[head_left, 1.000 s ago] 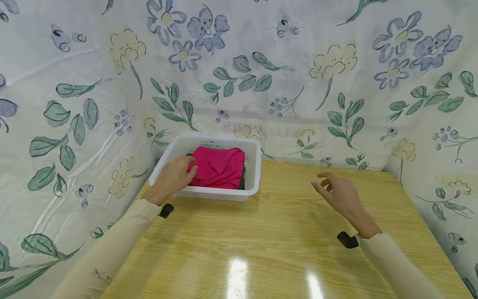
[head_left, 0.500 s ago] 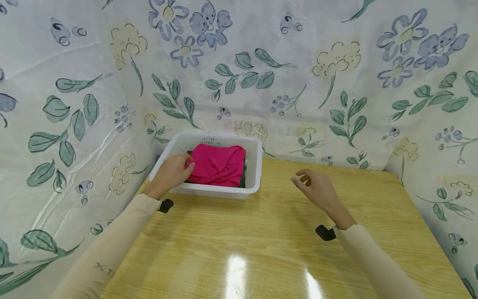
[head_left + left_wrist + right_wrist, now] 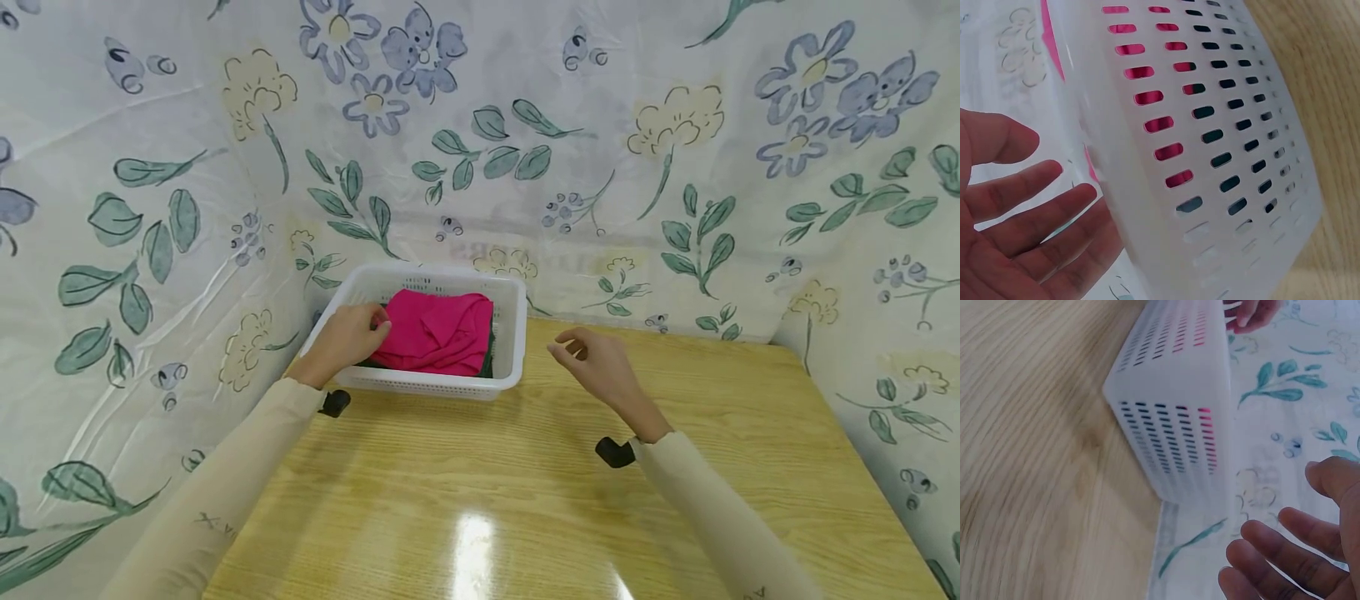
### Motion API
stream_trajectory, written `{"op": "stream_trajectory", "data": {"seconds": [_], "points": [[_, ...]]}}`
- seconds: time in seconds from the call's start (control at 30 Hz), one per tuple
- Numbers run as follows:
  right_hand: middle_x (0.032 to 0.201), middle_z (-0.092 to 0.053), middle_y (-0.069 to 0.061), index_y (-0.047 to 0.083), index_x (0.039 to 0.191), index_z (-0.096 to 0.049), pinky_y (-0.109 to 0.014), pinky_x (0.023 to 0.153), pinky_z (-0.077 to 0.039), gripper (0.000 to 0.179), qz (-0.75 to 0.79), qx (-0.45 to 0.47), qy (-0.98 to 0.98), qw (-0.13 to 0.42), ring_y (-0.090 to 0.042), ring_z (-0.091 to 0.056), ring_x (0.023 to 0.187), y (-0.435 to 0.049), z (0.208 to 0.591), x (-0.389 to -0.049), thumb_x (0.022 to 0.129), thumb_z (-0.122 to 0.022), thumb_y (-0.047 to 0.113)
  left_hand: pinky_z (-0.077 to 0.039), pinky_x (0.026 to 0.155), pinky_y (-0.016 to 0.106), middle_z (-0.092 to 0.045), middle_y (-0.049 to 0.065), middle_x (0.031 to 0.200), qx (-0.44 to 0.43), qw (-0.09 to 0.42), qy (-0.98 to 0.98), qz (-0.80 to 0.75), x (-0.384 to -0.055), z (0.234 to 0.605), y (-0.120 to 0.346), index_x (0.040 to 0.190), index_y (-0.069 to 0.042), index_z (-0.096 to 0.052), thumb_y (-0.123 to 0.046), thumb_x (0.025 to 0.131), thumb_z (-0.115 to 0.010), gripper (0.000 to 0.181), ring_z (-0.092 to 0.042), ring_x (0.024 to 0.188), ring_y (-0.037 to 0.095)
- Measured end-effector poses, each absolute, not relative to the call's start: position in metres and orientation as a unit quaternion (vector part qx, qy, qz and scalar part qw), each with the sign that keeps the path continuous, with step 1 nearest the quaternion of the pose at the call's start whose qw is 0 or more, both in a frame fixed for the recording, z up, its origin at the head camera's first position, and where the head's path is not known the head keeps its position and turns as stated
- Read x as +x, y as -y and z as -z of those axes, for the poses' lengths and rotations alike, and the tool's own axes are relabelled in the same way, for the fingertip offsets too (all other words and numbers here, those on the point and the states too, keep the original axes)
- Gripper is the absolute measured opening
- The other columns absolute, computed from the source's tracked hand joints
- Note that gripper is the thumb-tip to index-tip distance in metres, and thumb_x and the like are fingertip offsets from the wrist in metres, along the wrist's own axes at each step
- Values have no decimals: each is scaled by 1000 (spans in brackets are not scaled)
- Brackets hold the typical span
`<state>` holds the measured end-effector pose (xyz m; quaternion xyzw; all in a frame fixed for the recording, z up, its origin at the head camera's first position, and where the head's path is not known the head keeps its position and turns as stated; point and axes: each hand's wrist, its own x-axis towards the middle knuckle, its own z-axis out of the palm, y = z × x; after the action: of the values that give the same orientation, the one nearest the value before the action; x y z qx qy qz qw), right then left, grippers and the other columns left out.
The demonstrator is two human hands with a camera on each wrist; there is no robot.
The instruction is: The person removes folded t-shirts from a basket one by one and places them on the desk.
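Observation:
A white plastic basket (image 3: 420, 382) with slotted walls stands at the table's back left. Inside it lies a folded bright pink cloth (image 3: 442, 329), with dark green fabric (image 3: 488, 358) showing beneath. My left hand (image 3: 348, 337) hovers over the basket's left end, at the pink cloth's edge; its fingers are loosely bent in the left wrist view, and I see nothing held. Whether they touch the cloth I cannot tell. To the basket's right, my right hand (image 3: 596, 367) hangs above the table, apart from the basket, its loosely bent fingers holding nothing.
The wood-grain table (image 3: 450, 467) extends in front and to the right of the basket. Flower-patterned sheeting (image 3: 525, 192) hangs behind the table and along both sides. A black wrist mount (image 3: 615, 452) sits below each hand.
My right hand has moved left across the table toward the basket. The left hand has stayed nearly in place at the basket's left end. The basket and cloth look unchanged.

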<state>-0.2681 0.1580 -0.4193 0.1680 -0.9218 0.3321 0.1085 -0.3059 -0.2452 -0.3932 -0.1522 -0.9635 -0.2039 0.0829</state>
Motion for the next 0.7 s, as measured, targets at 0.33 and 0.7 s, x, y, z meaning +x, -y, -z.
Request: {"op": "stream_trajectory", "data": {"seconds": [0.33, 0.7], "points": [[90, -75, 0, 10, 111, -76, -34, 64, -55, 29, -367, 193, 904, 105, -16, -69, 77, -128, 413, -276, 101, -68, 36, -54, 77, 50, -71, 25, 103, -142, 55, 965, 215, -315, 390, 242, 114, 9, -65, -14, 101, -59, 27, -67, 86, 35], [93, -74, -2, 10, 106, -76, -31, 66, -53, 25, -379, 201, 899, 83, -17, -67, 81, -94, 409, -284, 100, -70, 33, -53, 88, 54, -69, 28, 112, -122, 26, 970, 210, -325, 395, 245, 123, 13, -62, -17, 101, -58, 37, -66, 102, 41]]}}
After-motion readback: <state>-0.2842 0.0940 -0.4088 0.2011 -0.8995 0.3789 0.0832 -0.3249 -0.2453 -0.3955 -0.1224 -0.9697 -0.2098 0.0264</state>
